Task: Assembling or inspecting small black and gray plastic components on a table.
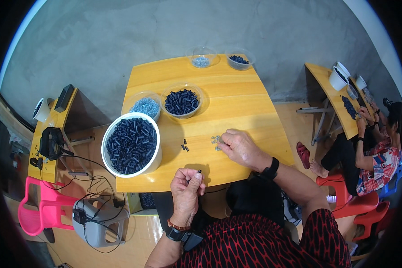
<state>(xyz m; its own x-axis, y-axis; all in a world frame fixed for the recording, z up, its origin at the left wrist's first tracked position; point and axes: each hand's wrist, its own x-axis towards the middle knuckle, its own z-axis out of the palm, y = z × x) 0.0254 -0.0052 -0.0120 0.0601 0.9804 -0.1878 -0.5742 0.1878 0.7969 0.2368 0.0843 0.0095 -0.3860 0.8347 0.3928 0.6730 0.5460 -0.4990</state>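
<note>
Near the table's front edge, my left hand (pixel 187 190) is closed, with a small black plastic tube (pixel 199 171) standing up between thumb and forefinger. My right hand (pixel 242 148) reaches over the table with its fingers pinched together at a little pile of small clear pieces (pixel 214 139). Whether a piece sits in that pinch is too small to tell. Between the hands lie a few loose black tubes (pixel 185 146). A large white bucket (pixel 154 166) full of black tubes stands left of them.
Behind the bucket are a clear bowl of black tubes (pixel 182 102) and a tub of pale blue-clear pieces (pixel 145 106). Two more clear bowls stand at the far edge. Cables (pixel 94 183) hang by a grey stool (pixel 107 222) and pink chair (pixel 42 207). People work at the right-hand table (pixel 328 89).
</note>
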